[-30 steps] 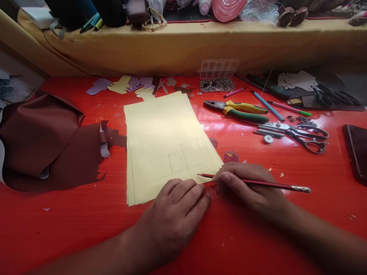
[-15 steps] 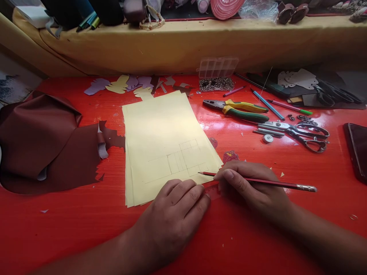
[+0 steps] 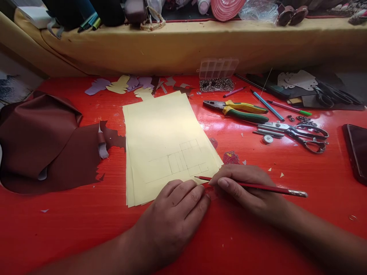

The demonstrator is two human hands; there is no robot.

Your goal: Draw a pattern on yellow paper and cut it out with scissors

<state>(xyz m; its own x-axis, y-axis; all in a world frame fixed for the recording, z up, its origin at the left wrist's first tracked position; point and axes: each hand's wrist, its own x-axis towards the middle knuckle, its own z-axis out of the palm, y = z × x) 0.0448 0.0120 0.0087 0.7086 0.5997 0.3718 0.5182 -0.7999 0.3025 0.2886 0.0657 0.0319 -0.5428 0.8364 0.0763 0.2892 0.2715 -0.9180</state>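
My right hand (image 3: 249, 191) grips a red pencil (image 3: 269, 188) between thumb and fingers. Its sharpened tip is at the lower right of a yellow paper sheet (image 3: 157, 126), just below the drawn lines. Ruled pencil lines form several boxes on this sheet, which lies on top of a small stack. My left hand (image 3: 180, 214) rests at the sheet's lower edge, its fingers curled and together. Just right of these fingers, a clear strip (image 3: 211, 192) shows faintly on the table; its kind is unclear. Whatever lies under the left fingers is hidden.
Brown leather (image 3: 48, 145) covers the left side. Pliers (image 3: 237, 109), metal scissors (image 3: 301, 131) and pens lie right of the paper. Behind stands an opened clear box (image 3: 216, 82) of metal rings. A phone (image 3: 357, 151) lies at the right edge, paper cutouts (image 3: 117, 84) at the back.
My right hand has shifted slightly left and down with the pencil, bringing its tip below the drawn boxes, nearer my left fingers. My left hand stays in place.
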